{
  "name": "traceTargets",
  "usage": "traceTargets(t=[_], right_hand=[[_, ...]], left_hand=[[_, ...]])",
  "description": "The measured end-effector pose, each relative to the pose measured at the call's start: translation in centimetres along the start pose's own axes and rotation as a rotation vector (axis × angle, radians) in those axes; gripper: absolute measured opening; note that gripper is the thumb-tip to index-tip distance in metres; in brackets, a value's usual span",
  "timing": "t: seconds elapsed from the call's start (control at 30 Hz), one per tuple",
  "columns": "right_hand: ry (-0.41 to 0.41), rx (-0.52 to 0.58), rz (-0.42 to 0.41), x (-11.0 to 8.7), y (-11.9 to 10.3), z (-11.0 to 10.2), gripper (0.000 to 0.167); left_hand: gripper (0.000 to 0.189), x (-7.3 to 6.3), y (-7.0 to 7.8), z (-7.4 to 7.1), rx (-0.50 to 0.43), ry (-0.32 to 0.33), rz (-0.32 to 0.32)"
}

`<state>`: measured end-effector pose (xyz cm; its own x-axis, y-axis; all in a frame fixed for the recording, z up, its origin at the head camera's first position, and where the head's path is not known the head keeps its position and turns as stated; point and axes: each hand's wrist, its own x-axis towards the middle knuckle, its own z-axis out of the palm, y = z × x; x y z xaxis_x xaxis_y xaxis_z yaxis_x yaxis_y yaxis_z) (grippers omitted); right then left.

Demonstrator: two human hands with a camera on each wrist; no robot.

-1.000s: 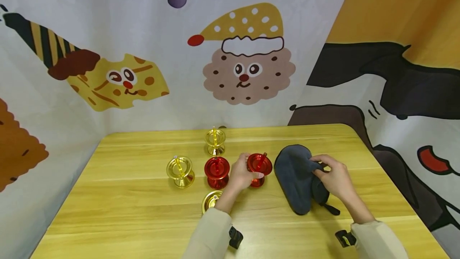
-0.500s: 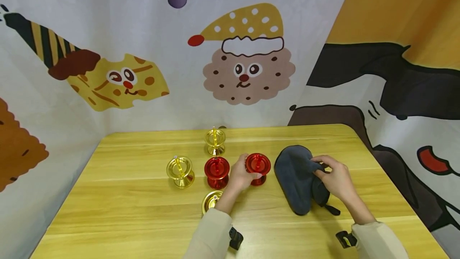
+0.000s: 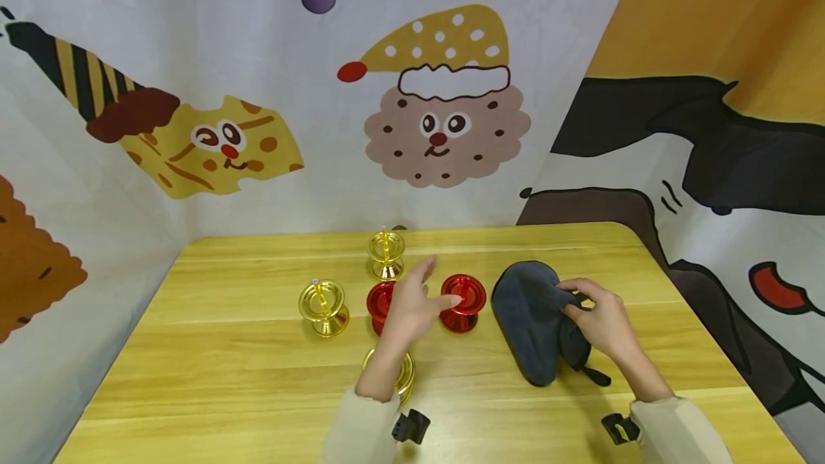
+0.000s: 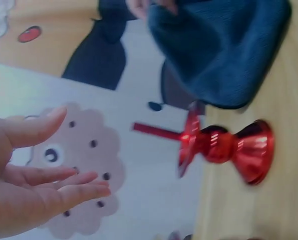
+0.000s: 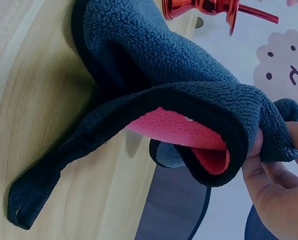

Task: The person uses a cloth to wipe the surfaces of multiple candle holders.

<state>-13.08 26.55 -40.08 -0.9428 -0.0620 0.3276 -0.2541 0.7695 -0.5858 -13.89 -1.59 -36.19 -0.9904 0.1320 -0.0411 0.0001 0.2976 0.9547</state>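
My left hand [image 3: 410, 310] is lifted with its fingers spread, between two red candle holders. The right-hand red candle holder [image 3: 462, 296] stands upright by the thumb; in the left wrist view a gap separates it from the left hand [image 4: 44, 180]. The other red candle holder [image 3: 379, 299] is partly hidden behind that hand. My right hand [image 3: 602, 315] pinches a raised fold of a blue-grey towel [image 3: 525, 328]. In the right wrist view the towel [image 5: 139, 45] shows black edging, a pink underside and a hanging loop [image 5: 34, 197].
Gold candle holders stand at the back [image 3: 387, 253] and on the left [image 3: 325, 306]. A third gold candle holder [image 3: 407, 378] is partly covered by the left forearm. The wooden table [image 3: 225, 378] ends at a printed curtain [image 3: 258, 56].
The right-hand red candle holder went from tilted to upright. My left hand let go of it and moved up and left. The right hand and towel stayed put.
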Motion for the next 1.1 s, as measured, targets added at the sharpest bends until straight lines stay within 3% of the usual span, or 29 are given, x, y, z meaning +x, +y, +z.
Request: traceTargets(t=[0.23, 0.43, 0.67, 0.8, 1.0, 1.1], right_hand=[[-0.005, 0.006, 0.000, -0.1, 0.0, 0.0, 0.030], [-0.015, 0.015, -0.002, -0.2, 0.2, -0.1, 0.030], [-0.018, 0.016, 0.002, -0.2, 0.5, -0.1, 0.031], [-0.021, 0.014, 0.001, -0.3, 0.5, -0.1, 0.031], [-0.019, 0.005, -0.003, -0.3, 0.6, -0.2, 0.031], [-0.021, 0.004, -0.004, -0.3, 0.6, -0.2, 0.031]], left_hand=[[0.063, -1.3, -0.1, -3.4, -0.032, -0.027, 0.043], [0.055, -2.1, -2.0, -5.9, -0.072, -0.037, 0.031], [0.047, -3.5, -4.8, -7.8, -0.094, -0.059, 0.015], [0.051, -4.4, -6.6, -8.7, -0.088, -0.143, 0.020], [0.065, -5.3, -9.1, -9.4, -0.156, -0.339, 0.042], [0.073, -5.5, -10.2, -9.4, -0.177, -0.403, 0.034]])
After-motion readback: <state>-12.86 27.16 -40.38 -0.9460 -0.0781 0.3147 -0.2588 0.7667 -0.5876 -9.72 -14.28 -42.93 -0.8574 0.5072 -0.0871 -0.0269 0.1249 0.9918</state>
